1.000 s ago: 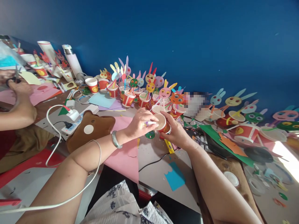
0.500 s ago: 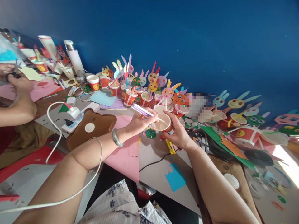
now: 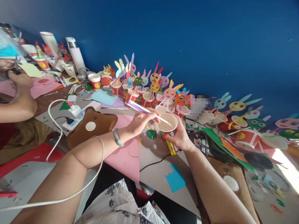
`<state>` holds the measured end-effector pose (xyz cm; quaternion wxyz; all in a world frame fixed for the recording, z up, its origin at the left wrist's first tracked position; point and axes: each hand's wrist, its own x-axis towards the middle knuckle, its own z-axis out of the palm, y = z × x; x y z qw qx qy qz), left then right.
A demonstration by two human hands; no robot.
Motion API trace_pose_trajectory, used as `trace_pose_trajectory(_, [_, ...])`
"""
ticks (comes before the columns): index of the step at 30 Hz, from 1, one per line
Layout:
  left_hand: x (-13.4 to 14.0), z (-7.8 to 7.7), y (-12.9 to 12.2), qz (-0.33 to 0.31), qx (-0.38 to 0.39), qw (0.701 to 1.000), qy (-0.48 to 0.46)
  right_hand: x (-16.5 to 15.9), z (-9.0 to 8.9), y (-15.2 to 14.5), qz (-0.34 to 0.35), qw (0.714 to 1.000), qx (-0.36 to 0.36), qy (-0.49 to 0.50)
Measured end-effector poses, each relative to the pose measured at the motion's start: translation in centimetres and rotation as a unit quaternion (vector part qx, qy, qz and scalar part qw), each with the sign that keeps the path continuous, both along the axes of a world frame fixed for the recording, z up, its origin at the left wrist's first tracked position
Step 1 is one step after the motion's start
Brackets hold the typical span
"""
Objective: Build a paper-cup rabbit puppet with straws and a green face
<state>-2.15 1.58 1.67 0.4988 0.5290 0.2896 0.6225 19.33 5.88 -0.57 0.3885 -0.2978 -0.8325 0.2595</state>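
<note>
My right hand (image 3: 178, 135) is wrapped round a paper cup (image 3: 171, 120), tilted so its white inside faces me. A small dark spot shows on the inner bottom. Between the closed fingers of my left hand (image 3: 142, 121) is a slim white-and-purple stick (image 3: 137, 107), whose exact kind I cannot make out. Its pale end reaches over the rim into the cup. On the table just below lies a green paper face (image 3: 151, 134) with yellow ears. A yellow tube-like packet (image 3: 171, 147) is under my right hand.
Several red-and-white cups with paper rabbit faces, such as a pink one (image 3: 169, 93), line the blue wall. A power strip (image 3: 81, 117) and brown bear-shaped pad (image 3: 93, 132) are left. A white cable (image 3: 77, 196) crosses my left arm. A co-worker's hand (image 3: 20, 79) holds scissors.
The cup has shifted slightly right and down and its opening faces me more. The stick has moved slightly left at its purple end, and more of its pale end shows inside the cup.
</note>
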Motion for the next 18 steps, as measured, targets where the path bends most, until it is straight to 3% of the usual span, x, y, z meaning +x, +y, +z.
trace_pose_trajectory(6, [-0.04, 0.19, -0.21, -0.007, 0.002, 1.0, -0.001, -0.23, 0.15, -0.06, -0.025, 0.999, 0.017, 0.02])
trace_pose_trajectory(18, [0.27, -0.08, 0.03, 0.018, -0.007, 1.0, -0.02, -0.24, -0.19, 0.09, -0.027, 0.998, -0.017, 0.053])
